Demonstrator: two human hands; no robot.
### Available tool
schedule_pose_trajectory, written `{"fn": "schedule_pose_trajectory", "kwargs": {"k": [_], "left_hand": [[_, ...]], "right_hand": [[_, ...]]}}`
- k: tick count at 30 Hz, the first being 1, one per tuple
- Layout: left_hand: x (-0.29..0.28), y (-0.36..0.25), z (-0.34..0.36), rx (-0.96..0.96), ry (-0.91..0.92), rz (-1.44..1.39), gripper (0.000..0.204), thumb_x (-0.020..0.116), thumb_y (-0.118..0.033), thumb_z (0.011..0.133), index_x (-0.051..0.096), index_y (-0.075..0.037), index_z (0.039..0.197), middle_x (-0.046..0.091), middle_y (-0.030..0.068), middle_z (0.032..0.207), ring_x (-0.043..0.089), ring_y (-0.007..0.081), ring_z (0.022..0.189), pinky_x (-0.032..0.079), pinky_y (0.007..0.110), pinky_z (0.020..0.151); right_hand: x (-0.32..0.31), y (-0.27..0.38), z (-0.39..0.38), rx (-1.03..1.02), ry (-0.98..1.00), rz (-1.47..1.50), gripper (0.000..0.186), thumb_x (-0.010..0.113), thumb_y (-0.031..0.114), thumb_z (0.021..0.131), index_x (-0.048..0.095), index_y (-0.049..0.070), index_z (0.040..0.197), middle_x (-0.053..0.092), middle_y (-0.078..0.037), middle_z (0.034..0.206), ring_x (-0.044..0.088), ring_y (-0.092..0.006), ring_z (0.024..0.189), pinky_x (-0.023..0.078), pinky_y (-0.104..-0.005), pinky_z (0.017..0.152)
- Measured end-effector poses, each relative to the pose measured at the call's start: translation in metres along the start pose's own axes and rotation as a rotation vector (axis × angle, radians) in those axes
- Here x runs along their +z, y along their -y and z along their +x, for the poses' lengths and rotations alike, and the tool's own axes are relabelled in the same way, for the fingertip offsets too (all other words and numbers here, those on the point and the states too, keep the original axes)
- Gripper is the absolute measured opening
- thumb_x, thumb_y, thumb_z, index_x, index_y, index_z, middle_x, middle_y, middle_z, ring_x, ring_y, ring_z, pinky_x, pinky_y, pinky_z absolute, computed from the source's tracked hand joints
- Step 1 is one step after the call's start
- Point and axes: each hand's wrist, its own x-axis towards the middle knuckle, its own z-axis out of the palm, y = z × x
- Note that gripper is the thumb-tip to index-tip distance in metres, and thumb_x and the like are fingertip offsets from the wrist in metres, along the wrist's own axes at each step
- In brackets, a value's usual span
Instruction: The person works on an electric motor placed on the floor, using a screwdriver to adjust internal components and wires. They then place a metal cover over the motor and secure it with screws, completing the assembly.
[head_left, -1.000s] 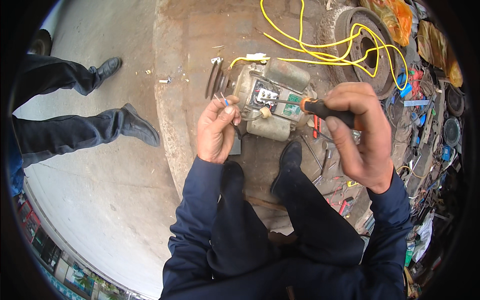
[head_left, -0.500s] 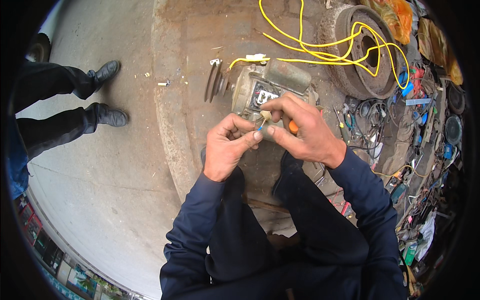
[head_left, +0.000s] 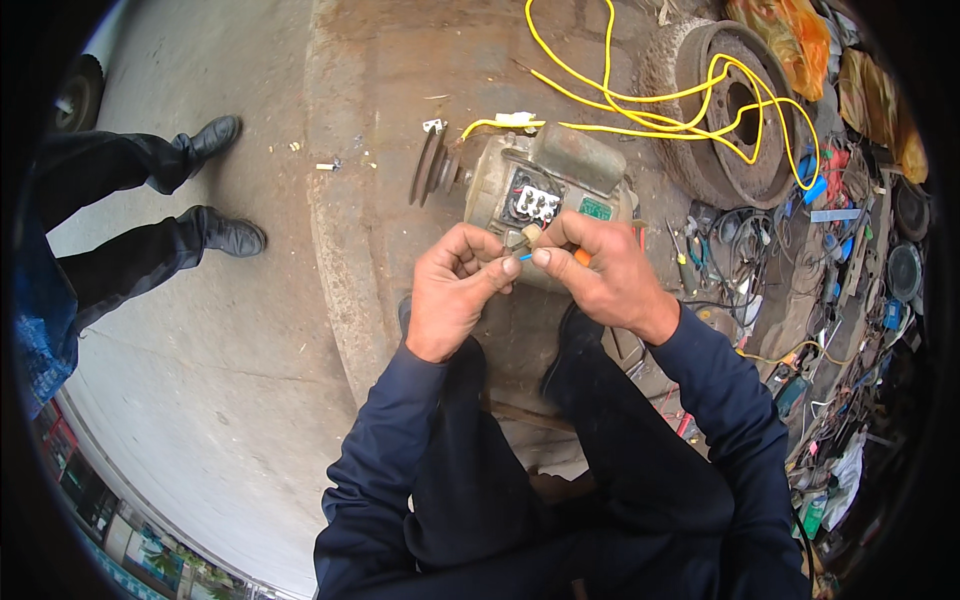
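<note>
An electric motor [head_left: 575, 155] lies on the ground with a pulley [head_left: 430, 165] on its left end and an open box showing a white terminal block [head_left: 535, 203]. Just below it, my left hand [head_left: 460, 285] pinches a short blue-insulated wire [head_left: 525, 256]. My right hand [head_left: 610, 280] is closed, thumb and finger at the same wire, while an orange-and-black screwdriver [head_left: 583, 256] rests tucked in its fingers. A small pale cream fitting [head_left: 530, 233] sits between the hands and the motor; the wire's exact ends are too small to make out.
Yellow cable [head_left: 670, 97] loops over a rusty wheel drum [head_left: 680, 170] at upper right. Scattered tools, wires and scrap [head_left: 810, 300] line the right, with orange bags [head_left: 790, 50] behind. Another person's legs [head_left: 130, 260] are at left, near a tyre [head_left: 80, 95].
My right hand came down and left from above the terminal block, turning the screwdriver aside and meeting my left hand at the wire. The other person's nearer foot drew back leftward.
</note>
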Motion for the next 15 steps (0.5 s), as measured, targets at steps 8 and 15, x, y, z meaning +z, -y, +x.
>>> {"fn": "schedule_pose_trajectory", "kwargs": {"k": [8, 15], "left_hand": [[0.001, -0.001, 0.015, -0.084, -0.038, 0.227, 0.01, 0.077, -0.007, 0.099, 0.073, 0.001, 0.105, 0.071, 0.0001, 0.089, 0.061, 0.0057, 0.077, 0.05, 0.024, 0.07], [-0.008, 0.016, 0.043, 0.065, -0.281, 0.355, 0.009, 0.075, -0.005, 0.098, 0.074, 0.003, 0.103, 0.072, 0.0012, 0.087, 0.06, 0.0061, 0.077, 0.051, 0.026, 0.071]], "right_hand": [[0.012, -0.015, 0.01, 0.263, -0.065, 0.026, 0.036, 0.067, 0.028, 0.104, 0.068, -0.004, 0.089, 0.067, -0.02, 0.073, 0.062, -0.0364, 0.063, 0.05, -0.0445, 0.063], [0.023, -0.045, 0.025, 0.052, -0.271, -0.332, 0.024, 0.077, 0.022, 0.097, 0.068, -0.001, 0.094, 0.068, -0.017, 0.083, 0.068, -0.0375, 0.071, 0.053, -0.0456, 0.064]]}}
